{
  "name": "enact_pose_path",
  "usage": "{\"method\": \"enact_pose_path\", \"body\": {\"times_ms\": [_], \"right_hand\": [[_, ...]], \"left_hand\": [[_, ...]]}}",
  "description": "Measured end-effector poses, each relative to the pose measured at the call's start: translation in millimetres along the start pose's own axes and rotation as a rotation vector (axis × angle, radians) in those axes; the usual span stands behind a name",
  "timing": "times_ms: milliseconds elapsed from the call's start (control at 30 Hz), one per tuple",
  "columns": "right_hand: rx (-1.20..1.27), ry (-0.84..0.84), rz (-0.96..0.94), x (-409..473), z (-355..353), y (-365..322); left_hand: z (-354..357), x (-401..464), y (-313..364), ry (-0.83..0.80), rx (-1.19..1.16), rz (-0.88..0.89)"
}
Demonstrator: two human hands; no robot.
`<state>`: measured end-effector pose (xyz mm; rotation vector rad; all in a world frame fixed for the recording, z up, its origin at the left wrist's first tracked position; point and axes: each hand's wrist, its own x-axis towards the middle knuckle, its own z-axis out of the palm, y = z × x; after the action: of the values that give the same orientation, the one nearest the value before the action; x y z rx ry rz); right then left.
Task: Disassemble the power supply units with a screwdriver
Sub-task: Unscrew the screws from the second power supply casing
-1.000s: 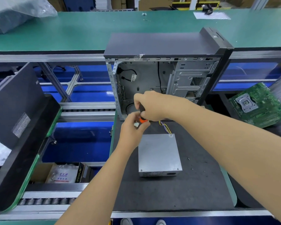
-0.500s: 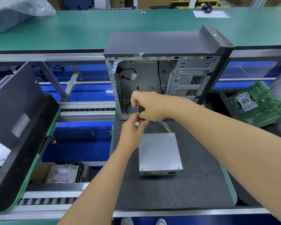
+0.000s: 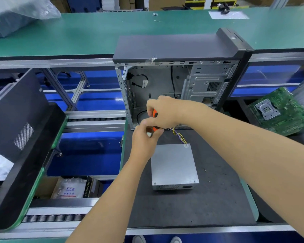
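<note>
1. Little had shifted since half a second earlier: both hands stayed together just in front of the open computer case (image 3: 179,81), with the right hand (image 3: 165,111) a touch higher on the tool.
2. Right hand's grip was curled round the orange-and-black screwdriver (image 3: 154,114), which stood roughly upright.
3. Left hand (image 3: 144,139) sat just beneath it, fingertips pinched round the screwdriver's lower end and something small and white that could not be made out.
4. Power supply unit (image 3: 173,165) lay flat on the dark mat (image 3: 200,204) of the bench, nearer the person than the case, its yellow and purple wires (image 3: 178,135) running up towards the hands.
5. A green circuit board (image 3: 279,111) lay tilted at the right.
</note>
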<state>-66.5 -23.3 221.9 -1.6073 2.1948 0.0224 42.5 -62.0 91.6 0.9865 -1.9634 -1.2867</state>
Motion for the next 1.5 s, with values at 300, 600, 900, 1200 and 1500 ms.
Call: {"method": "enact_pose_path", "body": {"times_ms": [300,600,900,1200,1500], "right_hand": [[-0.029,-0.01,-0.037,-0.8,-1.1,3.0],[-0.105,0.164,0.133,2.7,7.2,-0.7],[-0.093,0.058,0.099,-1.6,3.3,5.6],[-0.01,-0.001,-0.082,3.0,1.9,16.2],[-0.191,0.097,-0.016,7.0,9.0,11.6]], "left_hand": [[0.3,-5.5,-7.1,-0.075,0.003,0.009],[4.1,3.5,-3.4,-0.015,0.023,-0.041],[-15.0,-7.4,-55.7,-0.083,0.116,-0.14],[1.2,-21.5,-88.7,-0.207,0.124,-0.237],[14.5,-13.8,-89.7,-0.132,0.157,-0.155]]}}
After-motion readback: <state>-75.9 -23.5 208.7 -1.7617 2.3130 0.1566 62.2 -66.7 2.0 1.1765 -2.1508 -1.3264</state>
